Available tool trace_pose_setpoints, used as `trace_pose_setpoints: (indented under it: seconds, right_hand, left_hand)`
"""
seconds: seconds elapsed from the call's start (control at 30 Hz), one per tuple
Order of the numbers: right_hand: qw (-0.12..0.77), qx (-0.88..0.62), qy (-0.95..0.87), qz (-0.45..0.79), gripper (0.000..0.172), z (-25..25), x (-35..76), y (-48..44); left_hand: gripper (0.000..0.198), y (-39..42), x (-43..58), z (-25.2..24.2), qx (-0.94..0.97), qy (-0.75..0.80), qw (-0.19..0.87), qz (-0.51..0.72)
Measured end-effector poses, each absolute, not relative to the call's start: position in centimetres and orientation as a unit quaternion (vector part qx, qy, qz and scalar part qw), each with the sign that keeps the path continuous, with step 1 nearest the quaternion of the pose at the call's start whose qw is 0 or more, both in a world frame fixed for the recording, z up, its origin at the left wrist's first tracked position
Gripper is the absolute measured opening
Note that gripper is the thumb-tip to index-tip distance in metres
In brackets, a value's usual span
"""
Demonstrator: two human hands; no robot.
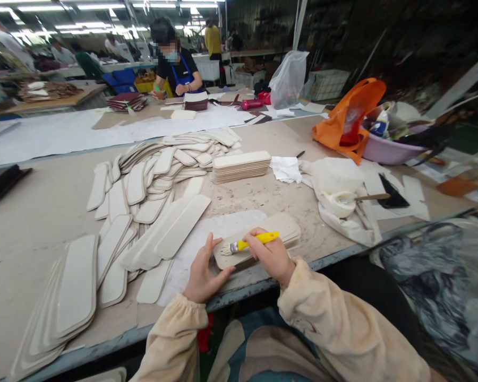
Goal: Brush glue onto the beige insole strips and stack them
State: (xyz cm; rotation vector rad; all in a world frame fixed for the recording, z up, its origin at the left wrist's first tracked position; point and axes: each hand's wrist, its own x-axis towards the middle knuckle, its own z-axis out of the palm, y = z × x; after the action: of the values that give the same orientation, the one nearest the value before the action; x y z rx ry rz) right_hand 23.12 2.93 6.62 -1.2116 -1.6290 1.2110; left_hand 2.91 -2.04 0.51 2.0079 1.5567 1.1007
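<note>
My right hand is closed around a paintbrush with a yellow handle. Its bristles rest on the left end of the top piece in a stack of beige rounded panels. At that same end, my left hand has thumb and fingers spread around the stack's corner and holds nothing up. Under the stack lies a white sheet. Many loose, pale panels overlap to the left of my hands, some fanned out towards the table's front edge.
A neat panel stack stands farther back. To the right are a plastic-wrapped tub of white paste with a stick in it, an orange bag and a purple basin. Across the table, a masked co-worker handles other pieces.
</note>
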Motion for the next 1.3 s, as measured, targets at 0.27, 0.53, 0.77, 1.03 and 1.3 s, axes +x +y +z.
trace_pose_setpoints:
  seconds: [0.27,0.53,0.77,1.03,1.3]
  right_hand:
    - [0.359,-0.552,-0.655,0.371,0.025,8.4,27.4,4.9]
    - [0.294,-0.618,-0.699,0.207,0.026,9.6,33.3,7.1]
    - [0.257,-0.632,-0.728,0.062,0.032,9.9,34.7,6.0]
    - [0.143,-0.517,-0.843,-0.029,0.022,9.0,29.5,2.3]
    - [0.242,-0.367,-0.895,0.078,0.018,8.3,21.0,-2.1]
  left_hand:
    - [0.093,-1.8,2.9,0.5,0.726,0.555,0.168,0.371]
    - [0.086,-1.7,2.8,0.2,0.731,0.547,0.155,0.377]
    - [0.08,-1.4,2.6,-0.1,0.742,0.537,0.137,0.377]
    - [0.08,-1.4,2.6,-0.3,0.742,0.538,0.136,0.377]
    - [0.081,-1.5,2.6,-0.1,0.735,0.528,0.168,0.391]
